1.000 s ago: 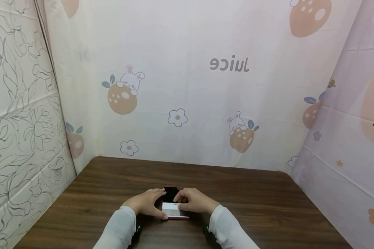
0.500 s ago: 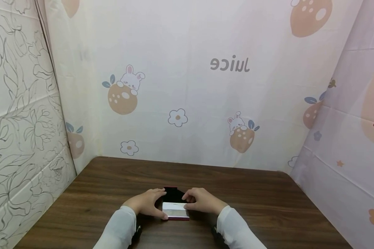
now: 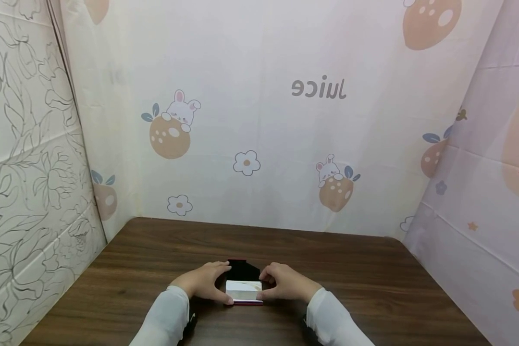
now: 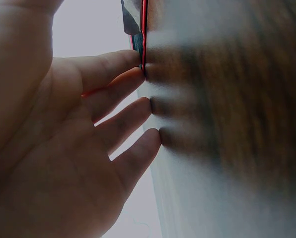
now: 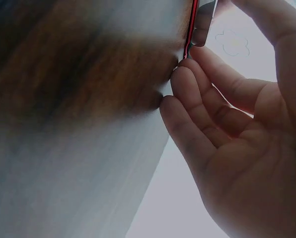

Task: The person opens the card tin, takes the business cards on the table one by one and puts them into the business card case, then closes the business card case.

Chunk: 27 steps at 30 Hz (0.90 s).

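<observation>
An unfolded case with a black inside (image 3: 243, 270) and red edges lies flat on the table between both hands. On its near half is a white, silvery, shiny panel (image 3: 244, 287) with a red strip along the front. My left hand (image 3: 204, 282) spans the left side, thumb at the near corner and fingertips by the black flap. In the left wrist view its fingers (image 4: 125, 119) are spread, tips on the table beside the red edge. My right hand (image 3: 287, 282) is at the right side, thumb by the panel's end, and loosely bent fingers (image 5: 185, 89) at the case's edge.
The dark wood table (image 3: 354, 278) reaches back to a pale curtain (image 3: 259, 120) printed with rabbits, fruit and flowers. Other printed curtains hang close on the left (image 3: 30, 168) and right (image 3: 480, 192).
My right hand has slid right, from over the panel to its right end, uncovering more of the panel and black flap. The left hand and the case have stayed in place.
</observation>
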{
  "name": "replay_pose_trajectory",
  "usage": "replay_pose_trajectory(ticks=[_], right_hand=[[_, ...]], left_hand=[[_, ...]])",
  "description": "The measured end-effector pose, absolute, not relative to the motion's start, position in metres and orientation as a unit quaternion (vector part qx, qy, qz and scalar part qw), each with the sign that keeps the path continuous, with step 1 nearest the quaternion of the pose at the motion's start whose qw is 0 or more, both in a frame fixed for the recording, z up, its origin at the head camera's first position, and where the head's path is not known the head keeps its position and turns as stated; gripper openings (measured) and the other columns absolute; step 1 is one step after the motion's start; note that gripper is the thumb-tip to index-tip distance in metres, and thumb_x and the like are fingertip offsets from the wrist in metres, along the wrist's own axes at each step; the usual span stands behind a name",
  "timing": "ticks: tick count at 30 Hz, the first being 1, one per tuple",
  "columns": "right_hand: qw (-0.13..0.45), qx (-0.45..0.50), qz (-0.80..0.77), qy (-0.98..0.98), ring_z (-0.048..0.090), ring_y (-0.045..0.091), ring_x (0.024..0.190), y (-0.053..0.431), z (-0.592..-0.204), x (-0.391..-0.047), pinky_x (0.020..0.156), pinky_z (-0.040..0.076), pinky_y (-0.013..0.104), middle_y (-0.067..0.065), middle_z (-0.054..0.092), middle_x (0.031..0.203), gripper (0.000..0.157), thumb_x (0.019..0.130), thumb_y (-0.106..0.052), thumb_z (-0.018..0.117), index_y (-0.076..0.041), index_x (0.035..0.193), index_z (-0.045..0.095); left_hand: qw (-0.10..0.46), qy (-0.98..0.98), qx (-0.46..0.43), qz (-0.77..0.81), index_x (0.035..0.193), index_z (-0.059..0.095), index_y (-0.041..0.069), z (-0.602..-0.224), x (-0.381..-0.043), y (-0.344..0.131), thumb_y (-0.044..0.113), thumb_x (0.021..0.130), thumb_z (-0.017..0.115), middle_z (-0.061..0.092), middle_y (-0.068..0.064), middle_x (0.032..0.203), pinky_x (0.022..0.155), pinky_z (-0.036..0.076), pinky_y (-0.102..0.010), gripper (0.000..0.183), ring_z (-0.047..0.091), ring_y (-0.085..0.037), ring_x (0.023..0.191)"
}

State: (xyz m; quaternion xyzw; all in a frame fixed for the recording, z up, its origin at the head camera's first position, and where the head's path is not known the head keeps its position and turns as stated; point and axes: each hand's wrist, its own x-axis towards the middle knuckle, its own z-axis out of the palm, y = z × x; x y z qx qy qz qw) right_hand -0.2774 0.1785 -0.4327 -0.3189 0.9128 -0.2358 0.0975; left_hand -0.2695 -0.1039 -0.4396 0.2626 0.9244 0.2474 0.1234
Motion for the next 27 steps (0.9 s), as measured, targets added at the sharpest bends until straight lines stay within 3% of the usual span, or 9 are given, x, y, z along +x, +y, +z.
replay_pose_trajectory(ticks=[13,21,27], right_hand=[[0.104,-0.324,-0.214,0.916,0.054,0.007,0.093,0.1808,-0.4340,-0.2731,0.084,0.051,0.029,-0.007,0.055,0.103,0.054,0.075,-0.045,0.088,-0.012,0.112,0.065],[0.103,-0.327,-0.216,0.914,0.055,0.007,0.095,0.1833,-0.4351,-0.2750,0.085,0.051,0.029,-0.008,0.054,0.105,0.052,0.076,-0.044,0.087,-0.013,0.112,0.064],[0.102,-0.329,-0.214,0.914,0.055,0.007,0.095,0.1818,-0.4341,-0.2756,0.085,0.052,0.029,-0.007,0.054,0.105,0.053,0.076,-0.044,0.087,-0.013,0.113,0.065]], left_hand=[[0.125,0.927,0.261,0.240,0.148,0.047,0.005,-0.4422,-0.2692,-0.1032,0.052,0.080,0.081,0.039,-0.014,0.155,0.109,0.035,-0.057,0.089,0.034,-0.037,0.143],[0.105,0.926,0.265,0.247,0.146,0.050,0.005,-0.4416,-0.2694,-0.1043,0.053,0.086,0.074,0.043,-0.015,0.152,0.108,0.036,-0.057,0.081,0.039,-0.035,0.140],[0.092,0.922,0.264,0.268,0.148,0.046,0.002,-0.4400,-0.2701,-0.1064,0.046,0.088,0.075,0.045,-0.020,0.149,0.108,0.037,-0.058,0.079,0.041,-0.039,0.137]])
